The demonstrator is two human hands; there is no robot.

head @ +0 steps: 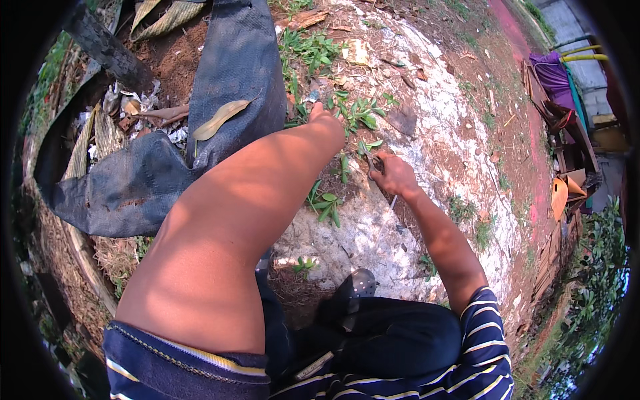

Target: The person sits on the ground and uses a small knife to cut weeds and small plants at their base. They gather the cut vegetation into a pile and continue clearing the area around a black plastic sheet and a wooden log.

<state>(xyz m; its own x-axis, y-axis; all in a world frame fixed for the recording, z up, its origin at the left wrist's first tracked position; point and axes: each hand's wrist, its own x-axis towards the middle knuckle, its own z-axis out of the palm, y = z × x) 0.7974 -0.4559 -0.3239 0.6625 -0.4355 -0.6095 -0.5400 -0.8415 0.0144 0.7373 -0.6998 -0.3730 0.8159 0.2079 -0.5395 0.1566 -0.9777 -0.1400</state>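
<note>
My right hand [397, 174] grips a pair of metal scissors [371, 162], whose blades point up and left at a small green weed [369, 146]. My left hand [322, 116] reaches down among low leafy weeds [361, 114] next to a black fabric sheet [235, 70]. Its wrist covers most of the fingers, so what they hold cannot be made out. Just beyond the fingers lies a small bluish-white scrap [313, 96]. Another leafy weed [327, 206] grows between my two forearms.
A dry leaf [220, 121] lies on the black sheet, which curls around soil, litter and a thin tree trunk [107, 47]. Whitish crusted ground [440, 105] stretches to the right. My clog [361, 283] stands below. Piled boards and a purple cloth [552, 77] are at far right.
</note>
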